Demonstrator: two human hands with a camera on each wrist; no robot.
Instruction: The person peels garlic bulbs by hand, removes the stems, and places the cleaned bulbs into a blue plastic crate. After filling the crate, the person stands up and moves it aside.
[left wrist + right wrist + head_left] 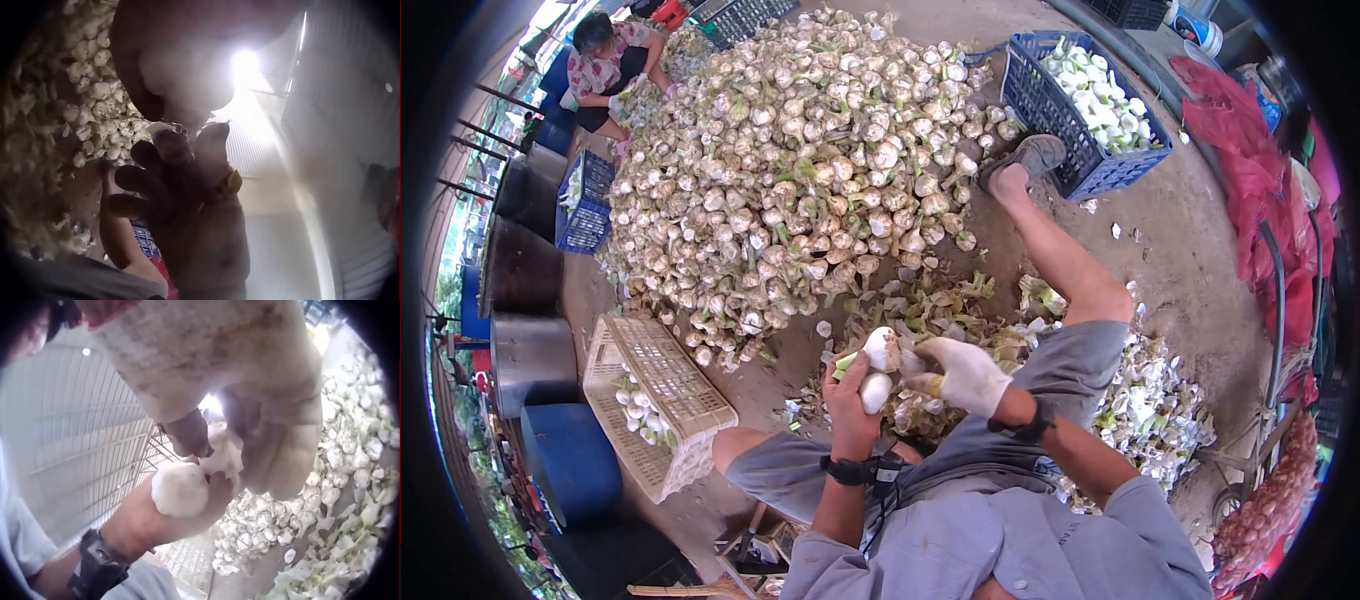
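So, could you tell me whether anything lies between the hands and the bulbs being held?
Nothing visible does. The left hand already grips two peeled white bulbs, and the gloved right hand touches the upper one directly, above the peelings.

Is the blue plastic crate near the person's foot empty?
No: the blue plastic crate holds a heap of peeled white bulbs, plain in the head view.

Bright, even daylight in the head view, fisheye-bent with black corners. Left wrist view backlit: white glare near top centre, hand (187, 206) dark and blurred. Right wrist view soft, close glove (250, 381) out of focus.
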